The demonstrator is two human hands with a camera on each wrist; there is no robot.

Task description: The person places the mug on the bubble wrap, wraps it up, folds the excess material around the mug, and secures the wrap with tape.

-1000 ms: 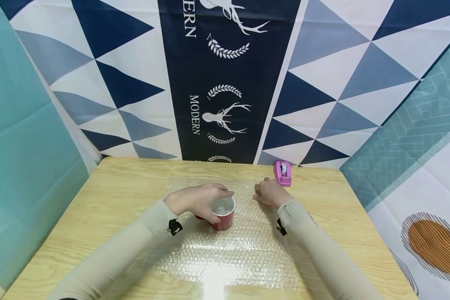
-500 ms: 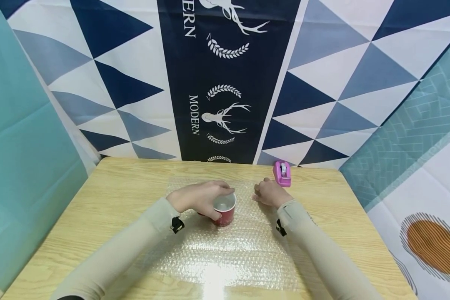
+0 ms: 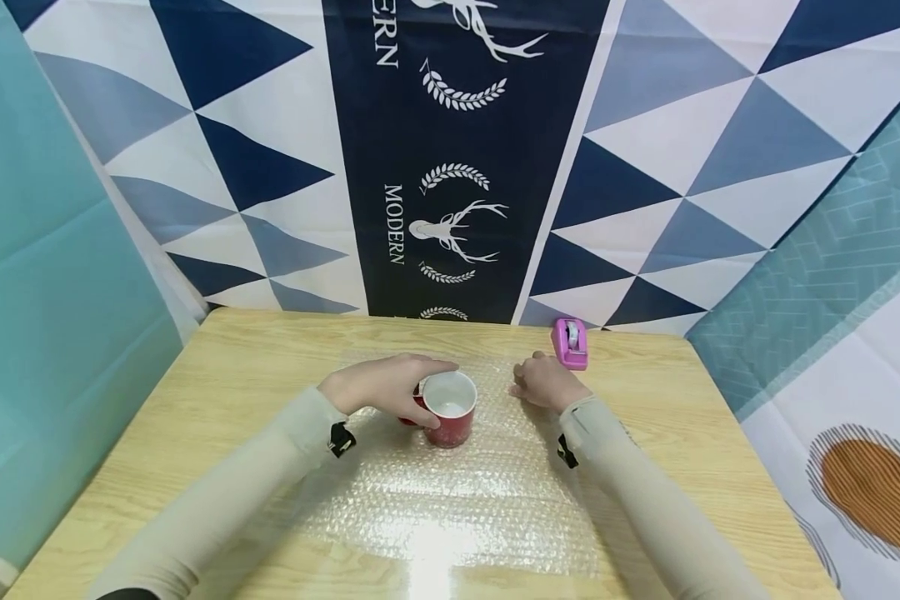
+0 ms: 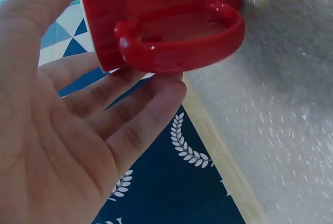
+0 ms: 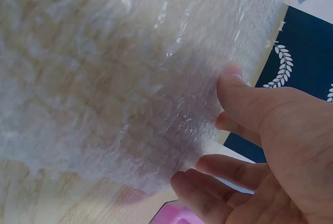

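Your red mug (image 3: 452, 430), not yet covered, stands toward twelve o'clock on the bubble wrap (image 3: 513, 487), your left hand (image 3: 390, 384) around it, grip unclear, your right hand (image 3: 547, 382) touching the edge, fingers loosely spread.

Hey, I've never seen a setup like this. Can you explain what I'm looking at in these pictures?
There's no robot here, only a person's bare left hand and right hand. The wide picture comes from a camera on the head, looking forward and down; the two close-ups come from cameras on the wrists. On the wood-patterned table lies a sheet of bubble wrap, with a red mug, white inside, standing on it. A pink tape dispenser sits near the table's back edge. The left hand reaches around the mug; whether it firmly grips is hard to tell. The right hand touches the bubble wrap near its far right corner, with no firm hold showing.
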